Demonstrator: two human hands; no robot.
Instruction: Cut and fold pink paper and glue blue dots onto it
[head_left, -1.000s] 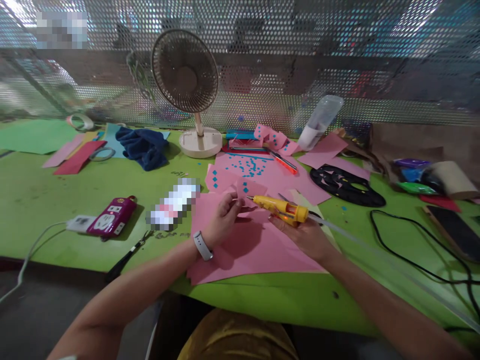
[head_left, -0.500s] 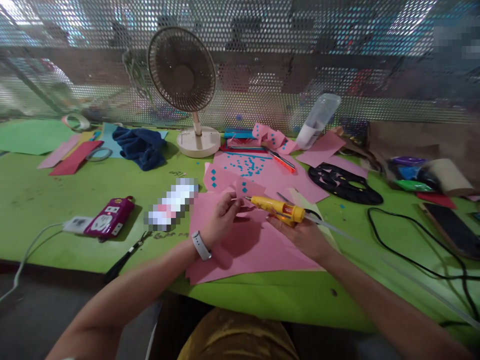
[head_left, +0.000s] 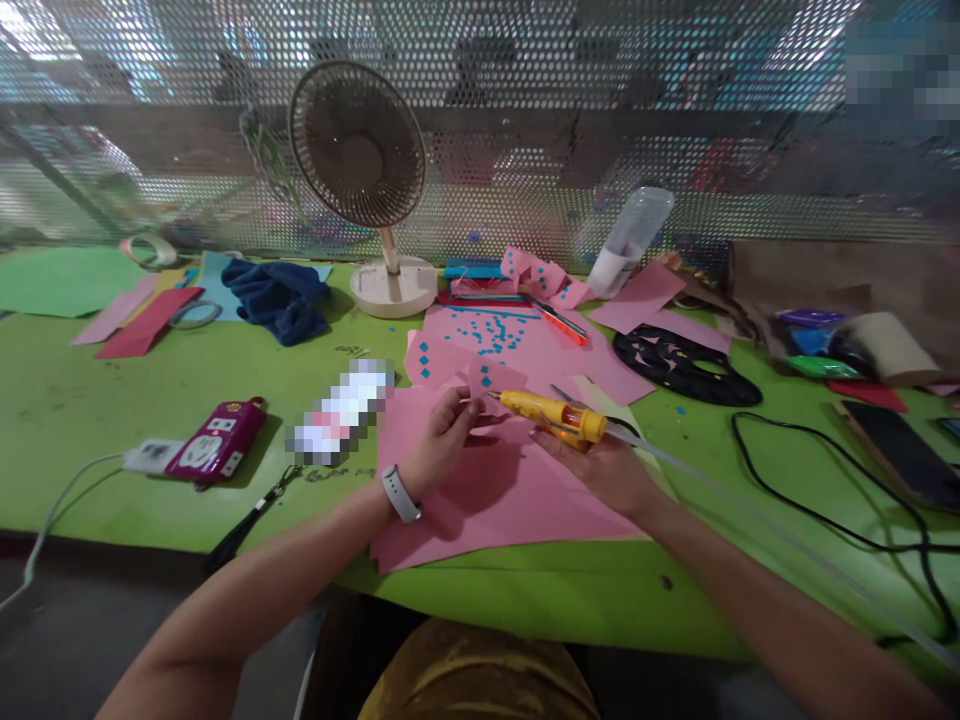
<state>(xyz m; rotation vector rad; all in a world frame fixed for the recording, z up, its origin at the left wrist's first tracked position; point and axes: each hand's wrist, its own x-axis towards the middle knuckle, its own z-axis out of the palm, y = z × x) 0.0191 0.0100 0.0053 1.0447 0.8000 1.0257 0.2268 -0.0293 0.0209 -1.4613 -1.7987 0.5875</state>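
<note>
In my right hand [head_left: 600, 468] is a yellow glue gun [head_left: 551, 413], gripped from below with its nozzle aimed left. A long clear glue stick [head_left: 675, 462] trails from its rear. My left hand [head_left: 448, 432], with a grey band on the wrist, is pinched just left of the nozzle. Its fingertips are at the edge of a pink paper piece [head_left: 510, 380] bearing blue diamonds; the exact grip is partly hidden. Beneath both hands lie larger pink sheets [head_left: 480, 510]. Small blue cut-outs [head_left: 499, 335] are scattered on pink paper just beyond.
A fan [head_left: 394, 288] stands at the back beside a blue cloth [head_left: 277, 300]. To the left are a purple power strip [head_left: 225, 440] and a blurred phone [head_left: 345, 410]. A box cutter [head_left: 559, 320], black palette-like shape [head_left: 682, 365], bottle [head_left: 630, 245] and black cable [head_left: 780, 515] lie rightward.
The whole view has shifted very slightly. Both hands and the glue gun keep nearly the same position over the pink paper.
</note>
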